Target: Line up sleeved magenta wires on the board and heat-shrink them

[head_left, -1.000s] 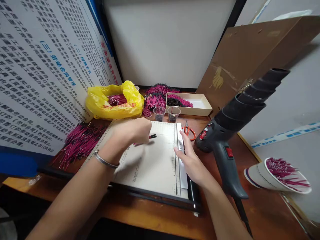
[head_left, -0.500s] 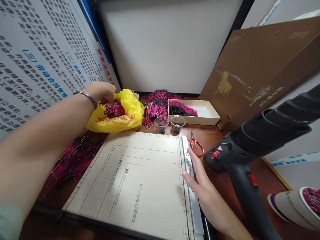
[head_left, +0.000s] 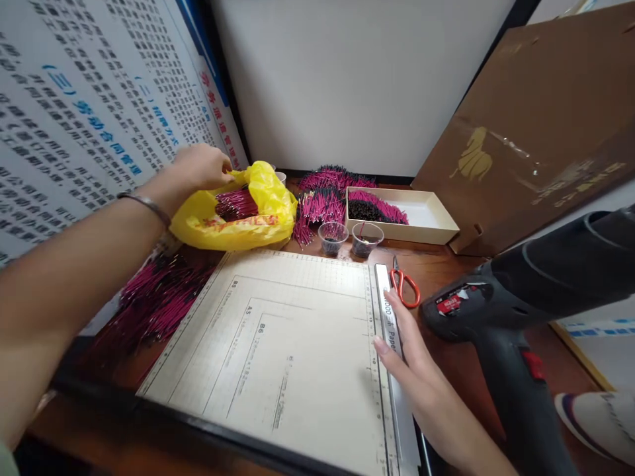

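At yellow bag [head_left: 233, 221], left hand [head_left: 198, 168] reaching; right hand [head_left: 414, 367] flat on ruler [head_left: 389, 317]

My left hand [head_left: 198, 170] reaches to the rim of the yellow bag [head_left: 233, 218], fingers closed at its edge, where pink wires [head_left: 237, 201] lie inside. My right hand [head_left: 421, 383] rests flat on the ruler [head_left: 391, 344] along the cutting board [head_left: 282, 357]. Red scissors [head_left: 405, 285] lie just beside a black heat gun [head_left: 520, 304].

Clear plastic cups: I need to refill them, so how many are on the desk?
2, side by side behind the cutting board: the left cup and the right cup, before the white tray. Others may be hidden behind the yellow bag.
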The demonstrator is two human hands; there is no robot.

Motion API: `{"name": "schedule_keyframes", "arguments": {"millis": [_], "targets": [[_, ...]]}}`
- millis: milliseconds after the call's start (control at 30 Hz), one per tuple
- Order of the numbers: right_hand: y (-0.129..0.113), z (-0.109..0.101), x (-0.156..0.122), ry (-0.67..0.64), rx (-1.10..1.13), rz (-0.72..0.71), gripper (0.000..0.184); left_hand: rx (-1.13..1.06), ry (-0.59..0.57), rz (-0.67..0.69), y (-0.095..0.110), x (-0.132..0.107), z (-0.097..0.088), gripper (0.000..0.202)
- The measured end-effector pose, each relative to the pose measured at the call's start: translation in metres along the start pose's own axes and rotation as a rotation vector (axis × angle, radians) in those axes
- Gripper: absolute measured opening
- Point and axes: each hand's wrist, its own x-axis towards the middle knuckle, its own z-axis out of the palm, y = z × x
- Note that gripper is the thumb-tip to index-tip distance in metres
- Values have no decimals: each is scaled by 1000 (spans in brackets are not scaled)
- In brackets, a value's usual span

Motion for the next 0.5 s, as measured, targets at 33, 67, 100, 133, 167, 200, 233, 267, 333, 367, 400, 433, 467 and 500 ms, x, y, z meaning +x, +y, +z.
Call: {"name": "schedule_keyframes", "arguments": {"millis": [33,67,100,133,167,200,233,267,333,367,400,433,467,500], "targets": [[1,0,1,12,-6,-20,97,42,11,-40,-3,-15,-8,52],[2,0,3,19,-15,-37,97,79,31,-84,-6,-32,-14,54],[3,1,4,21,-27,-50,98,110,52,-136,-10,-49,-19,54],[4,1,6,23,-42,-59,98,136,52,-177,-15,-66,-20,52],[4,1,7,25,-56,-70,98,168,8,-214,-19,-83,-18,48],[4,2,9,25,-68,-86,99,219,-117,-216,-24,-99,-13,46],[4,2,10,24,-80,-104,99,257,-244,-206,-29,-113,-5,45],[3,3,11,23,-88,-122,100,249,-322,-169,-33,-126,6,42],[2,3,11,26,-96,-148,101,211,-413,-115,-38,-146,29,34],[2,3,12,28,-96,-153,102,192,-438,-101,-39,-153,40,33],[2,4,12,29,-96,-156,102,176,-450,-95,-39,-159,48,35],[2,4,12,30,-97,-156,103,164,-454,-102,-39,-164,54,38],[2,4,12,33,-98,-156,104,153,-453,-111,-38,-167,58,41],[2,4,12,35,-102,-153,105,140,-451,-116,-38,-170,59,45]]}}
